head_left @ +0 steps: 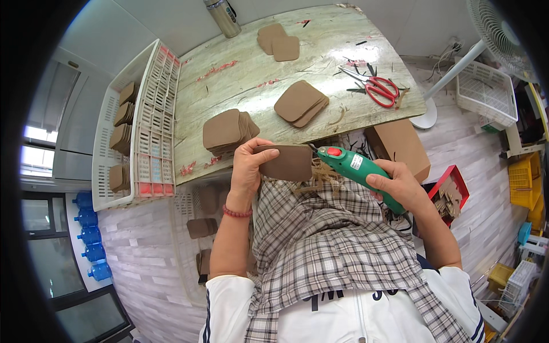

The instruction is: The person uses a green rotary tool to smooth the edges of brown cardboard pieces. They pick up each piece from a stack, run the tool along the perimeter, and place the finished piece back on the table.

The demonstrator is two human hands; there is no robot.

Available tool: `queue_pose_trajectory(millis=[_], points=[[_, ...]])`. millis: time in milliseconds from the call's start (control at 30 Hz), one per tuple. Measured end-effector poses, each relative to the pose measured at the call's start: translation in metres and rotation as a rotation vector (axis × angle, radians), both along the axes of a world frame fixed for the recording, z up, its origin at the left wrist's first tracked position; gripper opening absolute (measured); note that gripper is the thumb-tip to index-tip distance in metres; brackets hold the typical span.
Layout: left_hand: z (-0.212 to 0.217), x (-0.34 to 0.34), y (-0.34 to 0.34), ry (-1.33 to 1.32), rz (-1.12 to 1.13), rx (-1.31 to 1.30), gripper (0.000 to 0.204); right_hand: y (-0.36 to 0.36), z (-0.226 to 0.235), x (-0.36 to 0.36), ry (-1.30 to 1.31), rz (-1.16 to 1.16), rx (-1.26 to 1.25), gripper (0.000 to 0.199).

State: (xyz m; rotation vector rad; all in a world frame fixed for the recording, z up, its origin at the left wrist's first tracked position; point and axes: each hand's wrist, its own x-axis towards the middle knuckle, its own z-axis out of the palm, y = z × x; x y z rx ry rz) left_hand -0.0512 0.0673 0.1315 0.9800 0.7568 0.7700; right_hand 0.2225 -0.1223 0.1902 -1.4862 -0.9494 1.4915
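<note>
Over my lap, just off the table's near edge, my left hand (pixel 253 166) pinches a brown rounded-square pad (pixel 293 163) between thumb and fingers. My right hand (pixel 397 182) is wrapped round a green handheld power tool (pixel 350 164) with a red switch. The tool's dark tip meets or nearly meets the pad's right edge; I cannot tell whether it touches. Thin brown trimmings (pixel 326 174) lie on my checked apron beneath the tool. On the table close by are a thick stack of the same pads (pixel 223 128) and a smaller fanned stack (pixel 298 104).
Red-handled scissors (pixel 380 90) lie at the table's (pixel 229 80) right among dark scraps. Farther back are a few pads (pixel 285 48) and a steel flask (pixel 223 18). A white basket (pixel 137 131) of pads stands left; a cardboard box (pixel 400 146), red box (pixel 457 183) and fan (pixel 503 34) stand right.
</note>
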Motion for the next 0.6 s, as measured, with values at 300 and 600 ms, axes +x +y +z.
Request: queue_pose_trajectory(millis=[300, 600], points=[[0.008, 0.006, 0.003, 0.184, -0.134, 0.062, 0.015, 0.0, 0.003, 0.001, -0.099, 0.061, -0.036, 0.039], [0.009, 0.019, -0.006, 0.289, -0.238, 0.192, 0.021, 0.009, -0.002, -0.009, -0.195, 0.073, 0.002, 0.041]])
